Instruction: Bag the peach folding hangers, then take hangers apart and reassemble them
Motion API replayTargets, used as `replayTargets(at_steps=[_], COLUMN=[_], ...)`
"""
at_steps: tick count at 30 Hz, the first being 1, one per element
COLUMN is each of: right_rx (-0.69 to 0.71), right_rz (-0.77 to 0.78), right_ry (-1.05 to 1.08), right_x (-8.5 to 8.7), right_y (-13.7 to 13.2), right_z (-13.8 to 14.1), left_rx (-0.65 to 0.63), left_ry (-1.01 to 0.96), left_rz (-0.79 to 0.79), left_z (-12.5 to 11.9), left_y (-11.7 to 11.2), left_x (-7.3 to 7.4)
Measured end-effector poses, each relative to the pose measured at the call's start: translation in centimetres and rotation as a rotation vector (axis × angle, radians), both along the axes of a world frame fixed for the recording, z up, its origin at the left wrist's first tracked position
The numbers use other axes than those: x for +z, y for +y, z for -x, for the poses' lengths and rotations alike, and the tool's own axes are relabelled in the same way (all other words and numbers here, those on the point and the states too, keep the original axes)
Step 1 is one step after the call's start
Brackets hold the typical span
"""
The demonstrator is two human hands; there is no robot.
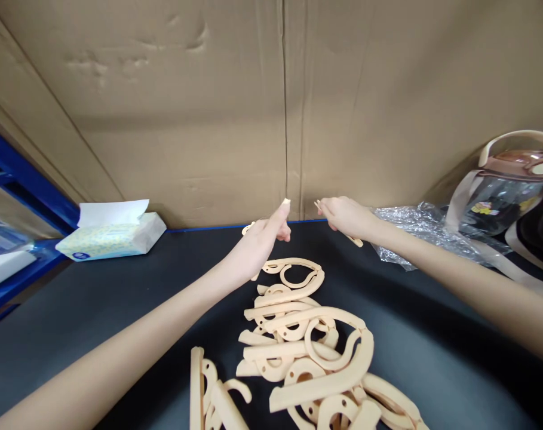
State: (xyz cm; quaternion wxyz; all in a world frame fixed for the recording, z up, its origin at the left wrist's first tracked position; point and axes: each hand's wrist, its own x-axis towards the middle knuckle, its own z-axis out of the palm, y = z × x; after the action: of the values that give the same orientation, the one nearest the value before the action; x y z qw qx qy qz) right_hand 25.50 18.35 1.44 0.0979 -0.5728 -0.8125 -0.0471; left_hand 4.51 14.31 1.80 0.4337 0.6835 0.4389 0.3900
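Both my arms reach forward over a dark table [119, 310]. My left hand [264, 233] is closed, thumb sticking up, with a bit of a beige curved piece showing at its far side. My right hand [345, 216] is closed on a thin beige curved strip [354, 240] whose end pokes out below the wrist. The two hands are a short gap apart near the table's far edge. In front of them lies a heap of beige curved handle-like pieces [307, 352], several overlapping.
A cardboard wall [271, 101] stands close behind the table. A tissue pack [112, 235] lies at the far left beside a blue shelf frame [24, 179]. Crumpled clear plastic [414, 230] and a drinking bottle with a beige handle and strap [508, 179] sit at the right.
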Motion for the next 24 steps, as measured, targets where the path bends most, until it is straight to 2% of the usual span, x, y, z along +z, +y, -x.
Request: replayTargets(at_steps=[4,6,9,12,15,17,21,24], right_rx=[-0.148,-0.172,-0.138,0.016,0.290,0.390,0.352,0.357], right_rz=[0.034,0.041,0.014,0.037,0.143,0.211,0.322,0.216], right_ry=[-0.012,0.008,0.087,0.254,0.709,0.967,1.075,1.038], right_x=[-2.6,-2.9,-1.5,0.6,1.9,2.1,2.5,3.3], right_y=[0.9,0.7,-0.2,-1.2,-2.0,-2.3,-2.4,-2.5], right_z=[-0.1,0.3,0.9,1.4,1.9,2.1,1.8,1.0], left_rx=[0.041,0.009,-0.059,-0.090,-0.120,-0.149,-0.165,-0.141], left_ry=[0.132,0.203,0.269,0.262,0.203,0.173,0.178,0.199], left_rz=[-0.149,-0.177,-0.208,-0.271,-0.322,-0.333,-0.319,-0.293], left_z=[-0.1,-0.3,-0.7,-1.1,-1.5,-1.6,-1.3,-0.9], left_y=[0.7,0.9,1.2,1.6,2.2,2.3,1.9,1.2], left_x=[0.7,1.3,1.9,2.2,2.1,2.1,2.6,3.2])
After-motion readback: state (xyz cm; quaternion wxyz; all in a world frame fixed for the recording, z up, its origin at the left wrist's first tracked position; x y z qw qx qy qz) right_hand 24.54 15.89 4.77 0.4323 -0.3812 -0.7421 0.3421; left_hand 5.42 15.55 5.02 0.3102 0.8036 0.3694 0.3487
